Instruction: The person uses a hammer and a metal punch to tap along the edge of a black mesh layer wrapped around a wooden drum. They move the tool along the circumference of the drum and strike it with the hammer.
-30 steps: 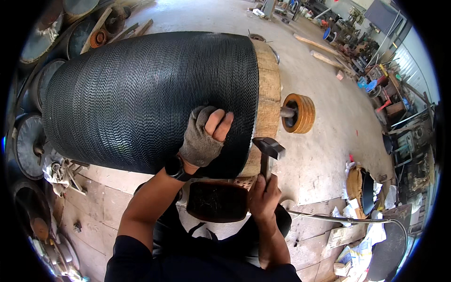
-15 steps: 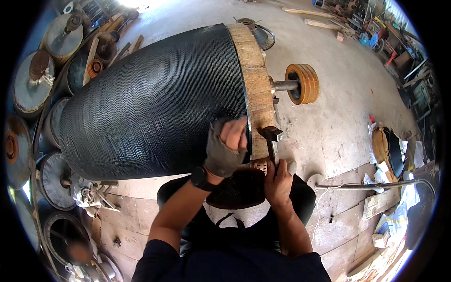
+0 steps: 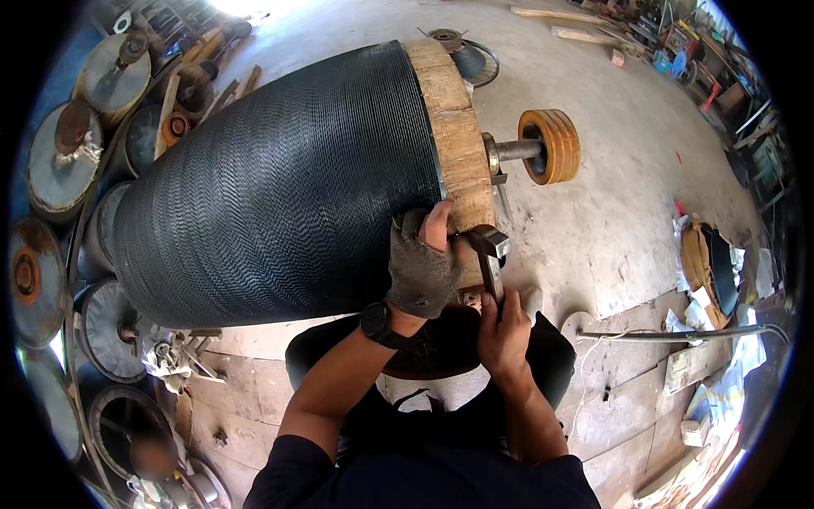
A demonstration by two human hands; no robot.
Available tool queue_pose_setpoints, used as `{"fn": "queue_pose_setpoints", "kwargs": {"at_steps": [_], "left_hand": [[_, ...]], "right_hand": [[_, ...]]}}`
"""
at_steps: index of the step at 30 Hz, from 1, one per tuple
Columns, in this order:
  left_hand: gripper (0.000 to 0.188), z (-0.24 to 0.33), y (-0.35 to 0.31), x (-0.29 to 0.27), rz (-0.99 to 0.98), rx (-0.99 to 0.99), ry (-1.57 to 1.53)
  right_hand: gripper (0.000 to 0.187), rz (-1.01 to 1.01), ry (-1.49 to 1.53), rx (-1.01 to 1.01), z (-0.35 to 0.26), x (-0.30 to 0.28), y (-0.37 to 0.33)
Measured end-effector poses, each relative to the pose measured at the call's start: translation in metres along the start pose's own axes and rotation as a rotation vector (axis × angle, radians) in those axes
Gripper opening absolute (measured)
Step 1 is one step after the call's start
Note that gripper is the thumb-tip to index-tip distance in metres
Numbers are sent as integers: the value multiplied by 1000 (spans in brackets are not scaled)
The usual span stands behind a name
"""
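Note:
A large barrel-shaped roller [image 3: 280, 187], its black surface ridged in fine toothed-looking rows, lies across in front of me. Its right end shows a bare band of wood [image 3: 454, 127]. My left hand [image 3: 424, 271], in a grey fingerless glove, rests at the seam between black surface and wood. Its index finger points along the edge; the other fingertips are bent and blurred, and what they pinch is hidden. In my right hand [image 3: 504, 335] is a hammer [image 3: 490, 254], gripped by its handle, the head close to the left fingertips over the wood.
A dark round pan-like thing [image 3: 432, 352] sits between my knees. An orange grooved pulley [image 3: 555, 146] juts from the roller's axle. Several drums [image 3: 64, 157] stack on the left. A metal bar [image 3: 670, 334] and a brown sack [image 3: 699, 263] are at right.
My left hand has moved slightly right, its fingertips now at the wood beside the hammer head. The hammer stays over the wooden band. The whole view has shifted a little.

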State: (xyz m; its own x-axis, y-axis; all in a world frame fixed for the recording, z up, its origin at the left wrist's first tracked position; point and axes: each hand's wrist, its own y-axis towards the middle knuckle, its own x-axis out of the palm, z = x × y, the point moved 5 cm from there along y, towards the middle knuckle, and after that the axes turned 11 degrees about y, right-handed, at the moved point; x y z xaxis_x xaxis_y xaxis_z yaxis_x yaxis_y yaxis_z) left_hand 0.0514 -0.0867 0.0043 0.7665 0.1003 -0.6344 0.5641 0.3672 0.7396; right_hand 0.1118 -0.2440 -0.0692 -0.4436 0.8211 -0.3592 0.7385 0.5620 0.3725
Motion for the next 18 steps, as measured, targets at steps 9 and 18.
{"fn": "queue_pose_setpoints", "kwargs": {"at_steps": [9, 18], "left_hand": [[72, -1, -4, 11, 2, -24, 38], [60, 18, -44, -23, -25, 63, 60]], "right_hand": [[17, 28, 1, -43, -11, -3, 2], [30, 186, 169, -262, -6, -15, -10]]}}
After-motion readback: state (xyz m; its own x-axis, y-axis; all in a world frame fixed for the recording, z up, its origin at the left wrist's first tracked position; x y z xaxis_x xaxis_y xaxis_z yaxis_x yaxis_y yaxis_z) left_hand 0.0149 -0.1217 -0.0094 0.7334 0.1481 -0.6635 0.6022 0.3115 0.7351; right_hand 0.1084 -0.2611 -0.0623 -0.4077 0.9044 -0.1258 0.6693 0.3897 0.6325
